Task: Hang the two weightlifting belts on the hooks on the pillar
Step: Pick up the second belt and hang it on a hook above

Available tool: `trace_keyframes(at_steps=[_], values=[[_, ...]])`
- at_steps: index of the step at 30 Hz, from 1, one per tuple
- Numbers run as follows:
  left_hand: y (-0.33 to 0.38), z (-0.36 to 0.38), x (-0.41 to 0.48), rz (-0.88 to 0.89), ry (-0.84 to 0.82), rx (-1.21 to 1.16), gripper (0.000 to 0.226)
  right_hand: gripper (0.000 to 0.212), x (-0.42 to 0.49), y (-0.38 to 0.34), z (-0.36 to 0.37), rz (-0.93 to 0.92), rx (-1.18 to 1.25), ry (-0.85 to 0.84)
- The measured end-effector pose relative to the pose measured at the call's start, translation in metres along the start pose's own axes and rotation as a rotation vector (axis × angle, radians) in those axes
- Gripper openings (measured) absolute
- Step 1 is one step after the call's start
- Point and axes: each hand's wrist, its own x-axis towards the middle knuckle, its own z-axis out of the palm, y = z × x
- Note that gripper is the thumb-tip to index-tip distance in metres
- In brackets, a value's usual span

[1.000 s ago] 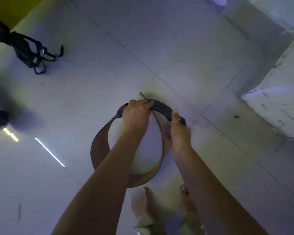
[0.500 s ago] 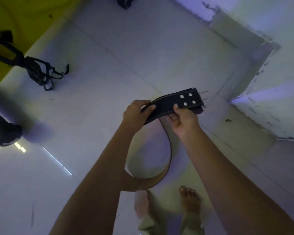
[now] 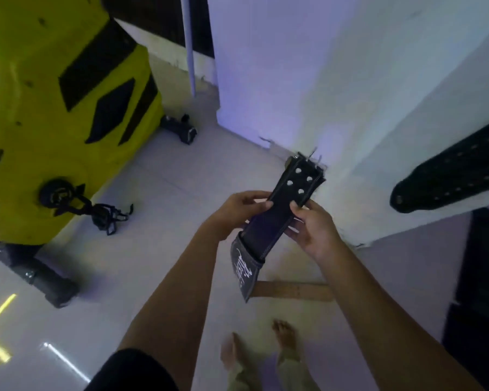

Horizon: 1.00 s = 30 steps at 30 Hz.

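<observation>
Black leather belt (image 3: 277, 221) held chest-high, buckle end (image 3: 304, 176) aimed at white pillar (image 3: 378, 108). Left hand (image 3: 235, 213) and right hand (image 3: 312, 232) clamp strap from opposite edges, just below rivets, likely to steer buckle onto hook; hook not visible. Second belt (image 3: 449, 179) already at pillar, right; how it is fixed unclear.

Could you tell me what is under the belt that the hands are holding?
Under the belt, held by the left hand and right hand, lie pale floor tiles and bare feet. The tiles directly behind it are covered.
</observation>
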Motion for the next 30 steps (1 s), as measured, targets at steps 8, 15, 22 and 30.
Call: trace_keyframes(at_steps=[8, 15, 22, 30], values=[[0.148, 0.065, -0.085, 0.239, -0.134, 0.021, 0.027, 0.027, -0.153, -0.117, -0.019, -0.324, 0.000, 0.031], [0.264, 0.135, -0.149, 0.548, -0.243, -0.018, 0.011, 0.032, -0.267, -0.220, -0.040, -0.697, -0.057, 0.111], [0.395, 0.186, -0.215, 0.900, -0.286, 0.001, 0.024, 0.020, -0.372, -0.314, -0.049, -1.043, -0.122, 0.094], [0.507, 0.231, -0.282, 1.176, -0.327, -0.006, 0.015, 0.011, -0.462, -0.395, -0.055, -1.316, -0.060, 0.112]])
